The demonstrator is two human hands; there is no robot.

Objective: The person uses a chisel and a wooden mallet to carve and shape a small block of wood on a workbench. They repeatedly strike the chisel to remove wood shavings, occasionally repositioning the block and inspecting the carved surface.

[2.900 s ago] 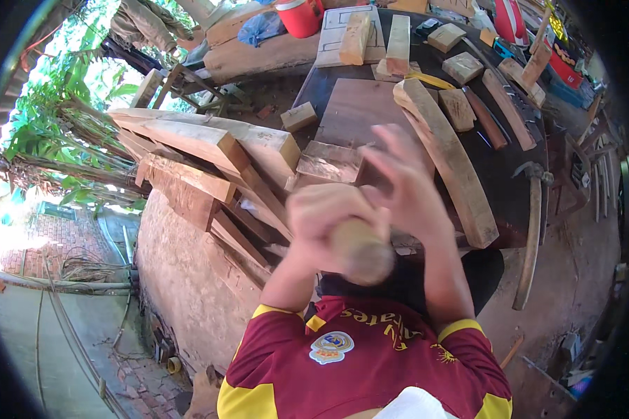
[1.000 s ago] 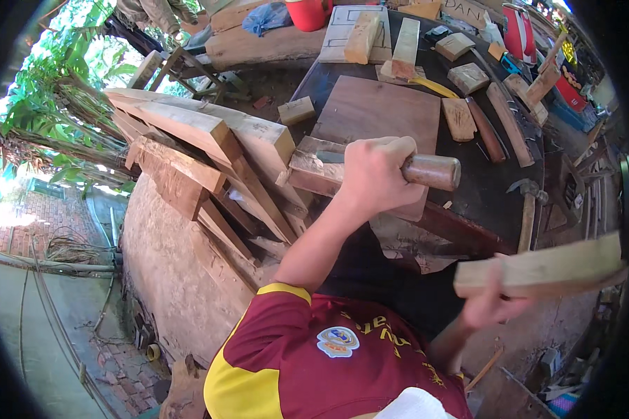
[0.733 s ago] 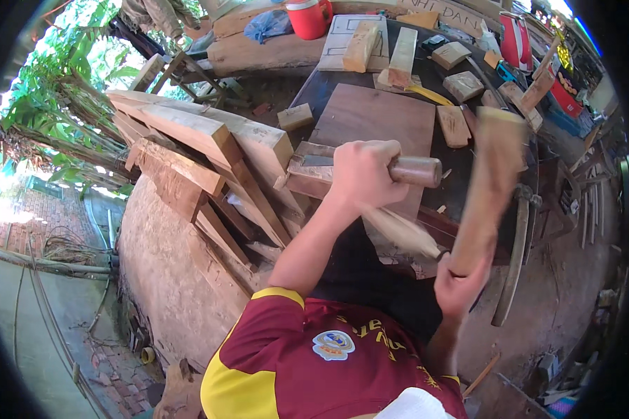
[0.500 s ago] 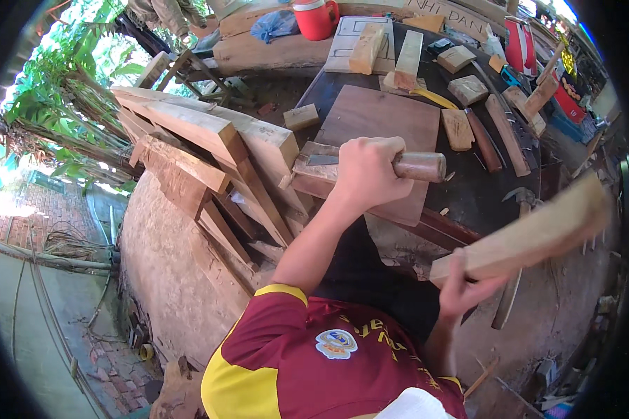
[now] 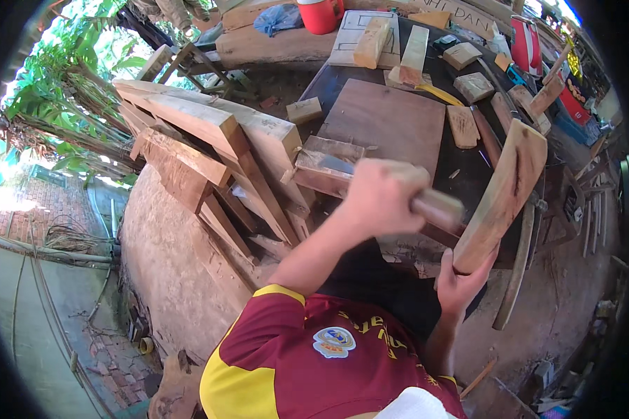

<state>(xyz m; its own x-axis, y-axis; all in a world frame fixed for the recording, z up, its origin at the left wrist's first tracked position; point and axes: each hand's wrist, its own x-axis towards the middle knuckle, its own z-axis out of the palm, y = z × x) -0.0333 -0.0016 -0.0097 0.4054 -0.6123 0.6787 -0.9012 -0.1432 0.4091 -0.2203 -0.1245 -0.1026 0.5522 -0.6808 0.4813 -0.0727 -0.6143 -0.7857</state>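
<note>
My left hand (image 5: 391, 199) is closed round the wooden handle of a chisel (image 5: 440, 209). The chisel's flat metal blade (image 5: 338, 164) lies over a small wood piece (image 5: 314, 162) at the near left edge of the table; whether the two touch, I cannot tell. Out to the right, my right hand (image 5: 465, 279) grips the lower end of a thick wooden block (image 5: 507, 185), which stands up at a slant with dark grain marks on its face. Between the chisel handle and the block there is a gap.
A dark table (image 5: 461, 178) bears a flat brown board (image 5: 384, 126), several wood offcuts and a yellow-handled tool (image 5: 437, 94). Long beams (image 5: 189, 115) lean at the left. A hammer's handle (image 5: 516, 272) hangs at the right edge. A red jug (image 5: 319, 15) stands at the back.
The block in my right hand has swung from a low slant out right to a more upright pose, closer to the chisel. The chisel's handle end has tipped down and right.
</note>
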